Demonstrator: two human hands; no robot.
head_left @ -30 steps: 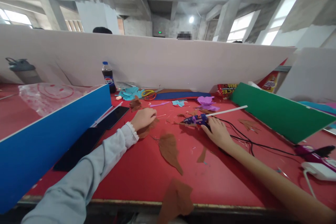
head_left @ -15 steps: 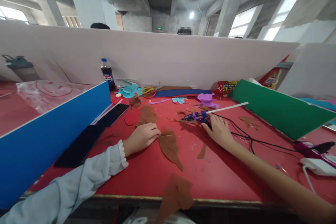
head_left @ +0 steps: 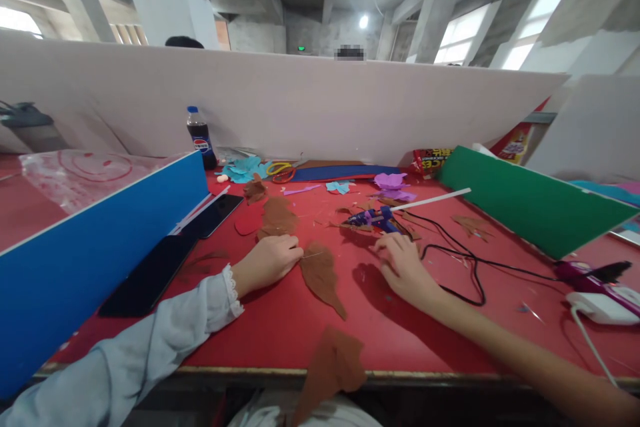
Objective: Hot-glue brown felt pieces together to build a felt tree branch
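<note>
My left hand (head_left: 270, 263) is closed in a pinch over the table, holding a thin stick (head_left: 313, 255) whose end shows above a brown leaf-shaped piece (head_left: 320, 275). Fingers bent and apart, my right hand (head_left: 404, 269) holds nothing and hovers just in front of a blue glue gun (head_left: 373, 217). The gun lies on its side with a white glue stick (head_left: 435, 198) poking out of its back. Another brown piece (head_left: 334, 360) hangs over the table's front edge. Behind my left hand lies one more brown piece (head_left: 279, 215).
A blue board (head_left: 110, 240) and dark phones (head_left: 150, 277) are at left, a green board (head_left: 535, 207) at right. Farther back are a cola bottle (head_left: 201, 140), yellow scissors (head_left: 280, 170) and purple scraps (head_left: 391, 181). A black cord (head_left: 515, 269) runs right to a power strip (head_left: 595, 283).
My right hand has let go of the glue gun and drawn back toward me. My left hand still pinches the stick, nearly in place. The view has shifted slightly.
</note>
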